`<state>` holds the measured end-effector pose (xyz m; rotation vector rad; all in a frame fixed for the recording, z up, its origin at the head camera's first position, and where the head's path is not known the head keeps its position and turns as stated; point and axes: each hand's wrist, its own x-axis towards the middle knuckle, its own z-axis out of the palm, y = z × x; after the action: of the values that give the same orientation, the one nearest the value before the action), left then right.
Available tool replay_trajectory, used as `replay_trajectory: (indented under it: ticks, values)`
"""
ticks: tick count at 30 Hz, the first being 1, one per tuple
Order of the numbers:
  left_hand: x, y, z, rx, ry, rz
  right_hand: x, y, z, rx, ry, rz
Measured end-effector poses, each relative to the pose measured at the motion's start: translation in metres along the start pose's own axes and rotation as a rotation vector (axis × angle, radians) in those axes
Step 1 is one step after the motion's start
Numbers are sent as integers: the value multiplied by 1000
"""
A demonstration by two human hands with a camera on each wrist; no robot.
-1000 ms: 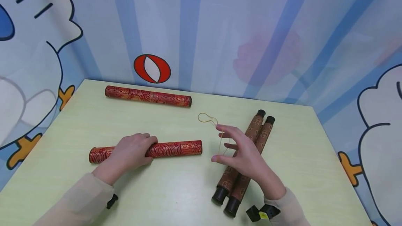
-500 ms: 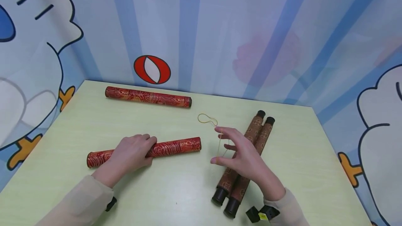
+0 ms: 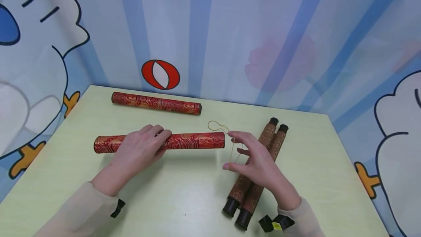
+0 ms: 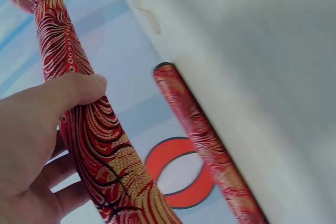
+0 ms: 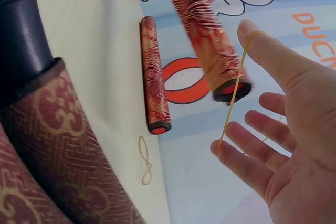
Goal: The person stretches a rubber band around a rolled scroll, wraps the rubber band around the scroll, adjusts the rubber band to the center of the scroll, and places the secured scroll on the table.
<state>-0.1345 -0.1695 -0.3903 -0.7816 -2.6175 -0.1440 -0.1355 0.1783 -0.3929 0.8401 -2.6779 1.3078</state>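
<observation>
Right wrist, R hand (image 5: 310,135), band (image 5: 234,95) round thumb (image 5: 273,56), head cam unclear

1. Pale yellow-green tabletop (image 3: 315,164), soft glare (image 3: 184,196) at its near middle.
2. Behind its far edge, a light-blue backdrop (image 3: 230,39) with darker stripes (image 3: 200,28) (those at right slant).
3. On it, a red-and-white oval (image 3: 160,74) left of centre and a faint pink shape (image 3: 279,65) to the right.
4. A black-outlined cartoon figure (image 3: 39,72) at left; a white figure (image 3: 401,164) at right, orange foot (image 3: 366,180) showing.
</observation>
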Motion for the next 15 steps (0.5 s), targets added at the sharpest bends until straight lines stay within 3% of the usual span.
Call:
replay_trajectory:
  ticks: [7,15]
  values:
    - [8,11,-16,14,132,63,4,-3,-12,5,69,-25]
    - [15,18,-26,42,201,78,11,-11,-22,27,121,-90]
